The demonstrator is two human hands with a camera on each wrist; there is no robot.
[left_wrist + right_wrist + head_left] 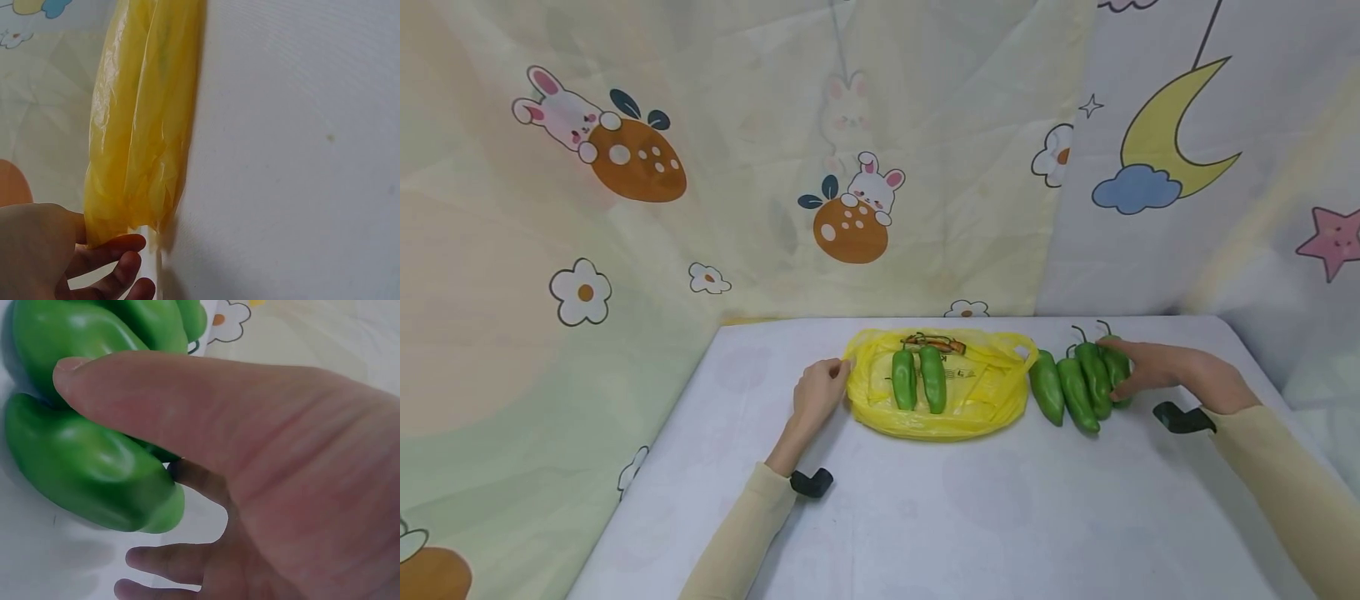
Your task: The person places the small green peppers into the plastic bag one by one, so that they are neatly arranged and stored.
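A yellow plastic bag point(992, 400) lies flattened on the table, with two green peppers point(933, 380) side by side on it. In the head view my left hand point(820, 387) is at the bag's left edge; in the left wrist view its thumb and index finger pinch a corner of the yellow film point(147, 125). To the right of the bag lies a row of several green peppers point(1077, 396). My right hand point(1180, 375) reaches over the rightmost pepper point(94, 469), thumb stretched across the peppers, other fingers spread on the far side.
Near the bag's top edge, slender orange-brown shapes point(936, 342) with dark stems show above the two peppers. The white table point(925, 517) meets a printed cloth backdrop point(955, 250) at the back. Each wrist wears a black band piece point(811, 483).
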